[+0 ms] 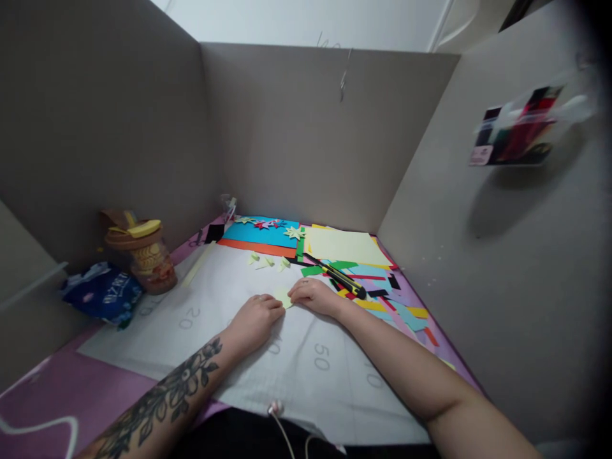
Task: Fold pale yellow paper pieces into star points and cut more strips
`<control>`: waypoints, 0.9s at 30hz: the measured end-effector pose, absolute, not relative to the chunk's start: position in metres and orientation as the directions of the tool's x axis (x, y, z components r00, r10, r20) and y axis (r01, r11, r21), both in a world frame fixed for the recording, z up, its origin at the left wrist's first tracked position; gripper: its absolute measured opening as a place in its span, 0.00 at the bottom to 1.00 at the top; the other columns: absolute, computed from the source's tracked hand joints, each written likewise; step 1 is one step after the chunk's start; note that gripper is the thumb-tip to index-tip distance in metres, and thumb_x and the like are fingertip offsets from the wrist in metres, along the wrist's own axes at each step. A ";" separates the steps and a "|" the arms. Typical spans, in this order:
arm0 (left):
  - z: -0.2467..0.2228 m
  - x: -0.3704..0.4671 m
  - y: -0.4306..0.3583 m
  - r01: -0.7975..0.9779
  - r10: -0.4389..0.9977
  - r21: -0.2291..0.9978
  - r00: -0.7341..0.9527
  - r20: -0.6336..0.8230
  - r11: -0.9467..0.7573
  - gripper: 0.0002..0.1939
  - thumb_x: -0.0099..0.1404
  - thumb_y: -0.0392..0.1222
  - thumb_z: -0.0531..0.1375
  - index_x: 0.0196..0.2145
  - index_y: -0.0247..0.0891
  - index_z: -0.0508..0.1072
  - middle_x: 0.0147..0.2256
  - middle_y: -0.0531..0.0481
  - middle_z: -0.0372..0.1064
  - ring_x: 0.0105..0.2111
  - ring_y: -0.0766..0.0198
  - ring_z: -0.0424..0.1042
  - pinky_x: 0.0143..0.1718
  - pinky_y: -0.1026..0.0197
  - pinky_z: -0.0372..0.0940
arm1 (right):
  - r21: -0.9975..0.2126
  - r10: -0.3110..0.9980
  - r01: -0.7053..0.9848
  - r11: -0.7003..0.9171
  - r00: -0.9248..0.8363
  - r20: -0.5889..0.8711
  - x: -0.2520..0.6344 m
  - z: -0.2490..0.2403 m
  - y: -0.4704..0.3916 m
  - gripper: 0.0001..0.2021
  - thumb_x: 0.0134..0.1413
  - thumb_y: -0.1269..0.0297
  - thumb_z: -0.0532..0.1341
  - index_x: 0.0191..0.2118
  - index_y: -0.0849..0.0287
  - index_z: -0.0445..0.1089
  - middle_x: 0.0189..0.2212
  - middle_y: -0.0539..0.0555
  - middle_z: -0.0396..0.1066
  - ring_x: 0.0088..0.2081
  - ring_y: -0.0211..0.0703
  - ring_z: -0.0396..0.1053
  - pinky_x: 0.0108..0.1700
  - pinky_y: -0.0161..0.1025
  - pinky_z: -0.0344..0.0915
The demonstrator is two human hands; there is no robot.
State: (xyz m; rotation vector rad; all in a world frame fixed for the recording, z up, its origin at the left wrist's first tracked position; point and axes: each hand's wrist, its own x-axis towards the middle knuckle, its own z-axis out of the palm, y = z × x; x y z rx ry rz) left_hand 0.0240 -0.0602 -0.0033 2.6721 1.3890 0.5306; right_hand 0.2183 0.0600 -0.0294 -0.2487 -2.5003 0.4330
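Note:
A small pale green piece of paper (283,296) lies between my two hands, low over the white sheet. My left hand (257,319) has its fingertips closed on the paper's left side. On the other side, the bent fingers of my right hand (312,294) grip its right edge. Just beyond are several small folded pale green pieces (268,262). To the right, a black and yellow utility knife (342,279) rests among coloured paper scraps (406,313). Farther back, a pale green paper star (295,233) and other stars lie by blue paper (268,236).
A lidded cup (152,258) and a blue packet (102,293) stand at left. Pale yellow paper (347,245) lies at the back. Grey partitions (306,134) close in three sides; a clear holder (521,131) hangs on the right one. A numbered white sheet (306,389) covers the table.

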 end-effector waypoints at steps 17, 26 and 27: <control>-0.003 0.032 -0.060 0.826 0.846 0.195 0.495 0.199 -0.529 0.20 0.60 0.28 0.50 0.47 0.38 0.70 0.46 0.43 0.68 0.47 0.56 0.64 0.49 0.53 0.58 | -0.449 0.363 0.155 0.880 -0.829 0.426 0.222 -0.025 0.068 0.05 0.52 0.72 0.61 0.30 0.58 0.73 0.35 0.55 0.75 0.41 0.40 0.70 0.46 0.40 0.64; -0.002 0.031 -0.060 0.813 0.829 0.170 0.529 0.183 -0.556 0.17 0.59 0.28 0.51 0.44 0.37 0.70 0.42 0.42 0.70 0.46 0.56 0.66 0.49 0.54 0.58 | -0.378 0.435 0.306 0.874 -0.840 0.325 0.208 -0.021 0.073 0.05 0.53 0.72 0.58 0.28 0.61 0.70 0.30 0.52 0.68 0.35 0.39 0.64 0.43 0.39 0.59; -0.002 0.031 -0.060 0.815 0.830 0.169 0.528 0.180 -0.555 0.17 0.59 0.28 0.51 0.44 0.37 0.71 0.42 0.42 0.70 0.46 0.56 0.66 0.49 0.54 0.59 | -0.371 0.459 0.338 0.865 -0.832 0.311 0.206 -0.022 0.073 0.05 0.53 0.73 0.58 0.28 0.61 0.69 0.30 0.52 0.67 0.35 0.39 0.63 0.42 0.38 0.59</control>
